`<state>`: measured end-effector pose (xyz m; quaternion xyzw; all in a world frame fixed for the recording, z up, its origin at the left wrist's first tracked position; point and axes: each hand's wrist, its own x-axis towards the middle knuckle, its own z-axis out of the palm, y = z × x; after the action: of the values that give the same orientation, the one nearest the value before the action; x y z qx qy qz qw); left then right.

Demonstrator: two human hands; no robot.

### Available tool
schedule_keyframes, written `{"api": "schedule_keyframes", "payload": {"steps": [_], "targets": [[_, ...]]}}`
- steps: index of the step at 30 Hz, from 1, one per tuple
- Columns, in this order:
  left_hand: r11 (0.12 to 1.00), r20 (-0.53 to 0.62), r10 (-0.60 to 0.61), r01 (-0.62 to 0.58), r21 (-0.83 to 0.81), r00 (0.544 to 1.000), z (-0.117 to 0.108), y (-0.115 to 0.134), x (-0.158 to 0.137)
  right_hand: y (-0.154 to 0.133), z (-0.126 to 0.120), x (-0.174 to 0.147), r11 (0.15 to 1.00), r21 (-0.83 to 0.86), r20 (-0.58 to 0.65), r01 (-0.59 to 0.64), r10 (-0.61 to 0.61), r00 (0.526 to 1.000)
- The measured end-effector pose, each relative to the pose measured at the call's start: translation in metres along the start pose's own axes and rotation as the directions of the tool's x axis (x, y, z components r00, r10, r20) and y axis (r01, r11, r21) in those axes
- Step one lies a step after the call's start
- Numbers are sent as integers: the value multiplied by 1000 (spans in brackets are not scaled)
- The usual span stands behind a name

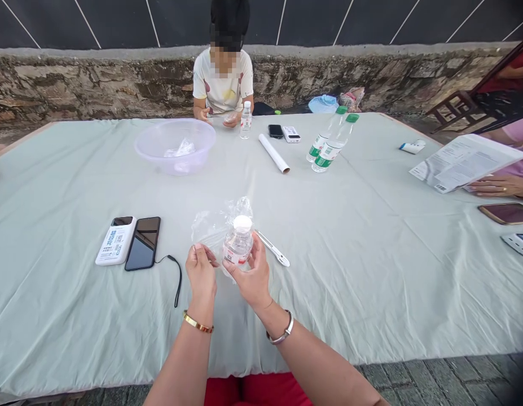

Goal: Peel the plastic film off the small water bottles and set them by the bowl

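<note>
My right hand (pixel 255 273) is wrapped round a small clear water bottle (pixel 237 243) with a white cap and a red-and-white label. The bottle is tilted slightly, cap away from me. My left hand (pixel 202 270) pinches the edge of a thin clear plastic bag (pixel 208 225), which spreads out behind and beside the bottle. Whether part of the bag lies under the bottle, I cannot tell. Just right of my right hand, a white pen (pixel 273 250) rests on the cloth.
Left of my hands lie a white power bank (pixel 116 242) and a black phone (pixel 143 243) with a strap. Farther off stand a translucent purple basin (pixel 176 127) holding crumpled plastic, a white roll (pixel 273 153) and two green-capped bottles (pixel 328 155). A person sits opposite; another holds a paper (pixel 464 160) at right.
</note>
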<state>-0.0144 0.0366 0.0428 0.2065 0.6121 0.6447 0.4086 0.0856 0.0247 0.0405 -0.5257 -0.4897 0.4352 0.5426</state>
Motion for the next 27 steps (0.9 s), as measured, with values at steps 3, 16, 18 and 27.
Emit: {"api": "schedule_keyframes", "payload": {"steps": [3,16,18,27], "targets": [[997,6,-10,10,-72,1000,8,5,9,-4,2,0,1000,15,-18,13,-13,1000],[990,320,-43,-4,144,946,-12,28,8,-34,3,27,976,213,-159,33,1,987],[957,396,-92,-29,288,914,-16,19,1,-34,3,26,981,178,-191,71,-37,981],[987,591,-118,31,156,798,-26,19,5,-37,-7,33,955,295,-130,38,1,991]]}}
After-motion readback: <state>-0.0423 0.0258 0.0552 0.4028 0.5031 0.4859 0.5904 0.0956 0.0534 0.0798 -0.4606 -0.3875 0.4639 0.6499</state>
